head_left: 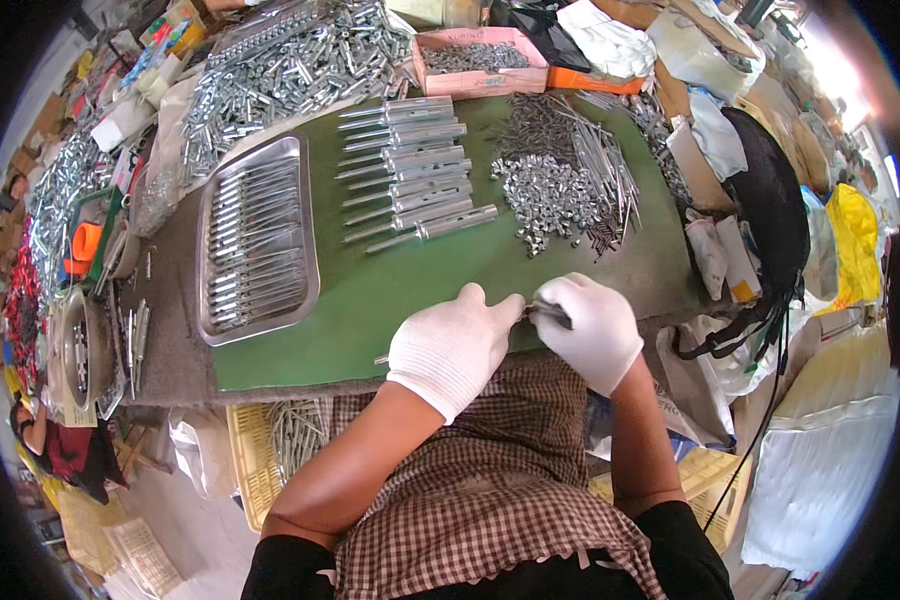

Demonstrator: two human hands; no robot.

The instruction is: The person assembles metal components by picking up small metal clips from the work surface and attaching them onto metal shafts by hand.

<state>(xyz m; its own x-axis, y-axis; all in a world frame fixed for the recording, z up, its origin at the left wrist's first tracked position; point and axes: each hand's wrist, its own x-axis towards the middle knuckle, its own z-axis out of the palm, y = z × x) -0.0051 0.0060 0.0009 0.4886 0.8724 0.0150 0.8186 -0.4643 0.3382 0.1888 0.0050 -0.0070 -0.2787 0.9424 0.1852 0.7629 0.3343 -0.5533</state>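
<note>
White knit gloves cover both hands, which meet at the front edge of the green mat. My left hand is closed around a slim metal rod, whose end pokes out left of the palm; the rest is hidden. Close beside it, my right hand pinches a dark metal part near the left fingertips. Whether the two parts touch cannot be made out. Beyond the hands lie a row of metal rod-and-sleeve assemblies and a pile of small silver nut-like pieces.
A steel tray of similar rods stands at left. Thin metal pins lie at the far right of the mat. Behind are heaped metal sleeves and a pink box of small parts. A black bag sits at right.
</note>
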